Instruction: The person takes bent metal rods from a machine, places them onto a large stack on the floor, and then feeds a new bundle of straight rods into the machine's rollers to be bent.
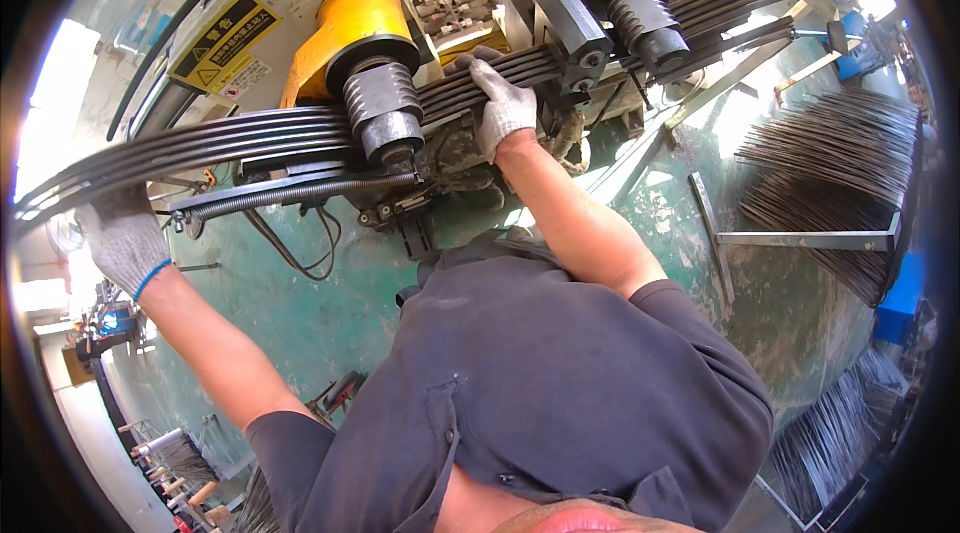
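A stack of dark metal strips (250, 138) bows across the upper part of the frame, from the far left edge to the upper right. The strips are long, narrow and layered flat on one another, with a dull grey-black face and thin lines of light along their edges. At the left the stack tapers and bends downward; toward the upper right its layers fan slightly apart.

The right hand (505, 111), in a pale knitted glove, is at upper centre, grasping the stack with its fingers bent over the upper edge. The left hand (125, 238), in a similar glove with a blue cuff, is at the left of the frame, raised against the underside of the stack near its tapered end. Its fingers are lost in shadow behind the metal, so I cannot tell whether they are clenched or loose.

The stack thus lies above the left hand and within the right hand's grasp. Between the hands, a ribbed metal cylinder (382, 103) under a yellow housing (355, 23) stands in front of the strips; just right of the right hand is a dark block (572, 28).
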`<state>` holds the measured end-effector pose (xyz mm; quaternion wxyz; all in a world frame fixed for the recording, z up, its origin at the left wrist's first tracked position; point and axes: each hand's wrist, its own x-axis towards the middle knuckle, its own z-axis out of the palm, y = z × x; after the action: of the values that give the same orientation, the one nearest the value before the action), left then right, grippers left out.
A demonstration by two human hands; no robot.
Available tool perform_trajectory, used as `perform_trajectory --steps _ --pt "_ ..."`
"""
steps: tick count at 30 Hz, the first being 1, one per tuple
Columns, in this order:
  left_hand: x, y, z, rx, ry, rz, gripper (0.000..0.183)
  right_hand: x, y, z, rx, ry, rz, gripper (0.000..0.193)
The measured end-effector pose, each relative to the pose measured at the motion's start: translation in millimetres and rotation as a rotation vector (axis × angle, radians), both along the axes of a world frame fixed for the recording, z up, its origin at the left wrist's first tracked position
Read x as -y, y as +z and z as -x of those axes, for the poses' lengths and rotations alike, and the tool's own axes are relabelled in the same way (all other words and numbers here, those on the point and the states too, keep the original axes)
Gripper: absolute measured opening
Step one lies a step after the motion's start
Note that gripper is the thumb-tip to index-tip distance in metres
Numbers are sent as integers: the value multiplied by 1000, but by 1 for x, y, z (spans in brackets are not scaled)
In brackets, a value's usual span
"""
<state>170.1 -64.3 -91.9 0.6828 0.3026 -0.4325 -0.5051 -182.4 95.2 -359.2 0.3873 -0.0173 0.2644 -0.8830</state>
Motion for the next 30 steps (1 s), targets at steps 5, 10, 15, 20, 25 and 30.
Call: perform_trajectory --steps 5,10,15,20,25,30 --pt "-13 43 42 375 21 173 62 -2 3 -1 -10 9 32 30" --pt "-18 74 87 1257 269 776 35 -3 8 -2 12 29 65 32" --pt "-44 89 179 1319 58 796 4 -6 9 3 28 26 33 34" --pt "-48 91 199 1247 -124 715 4 -2 8 0 40 12 25 35" --pt "-62 93 193 1313 -72 834 5 0 9 -6 14 69 31 35" --pt "-57 87 206 1330 -56 1014 7 -7 10 5 69 46 -1 34"
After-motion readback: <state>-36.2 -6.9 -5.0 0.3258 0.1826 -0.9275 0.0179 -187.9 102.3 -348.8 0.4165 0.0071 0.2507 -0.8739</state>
